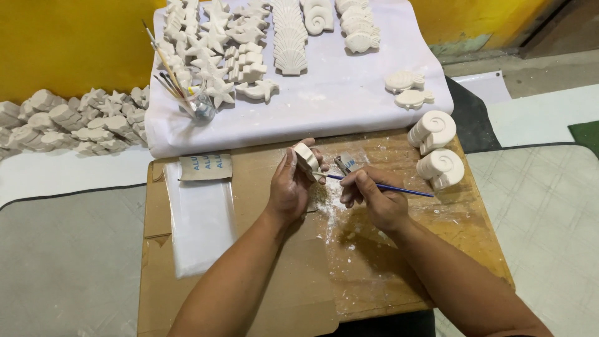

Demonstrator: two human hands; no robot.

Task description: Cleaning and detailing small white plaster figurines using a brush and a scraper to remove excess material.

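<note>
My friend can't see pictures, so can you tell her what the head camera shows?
A person's left hand holds a small white plaster shell while the right hand touches it with a thin blue-handled brush, above a dusty cardboard-covered table. Behind lie a white sheet covered with plaster starfish, shells and fish, a jar of brushes, and two plaster snail shells at the right.

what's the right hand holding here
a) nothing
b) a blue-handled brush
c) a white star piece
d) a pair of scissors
b: the right hand grips a thin blue-handled brush, its tip pointed at the small white plaster piece held in the left hand.
</note>
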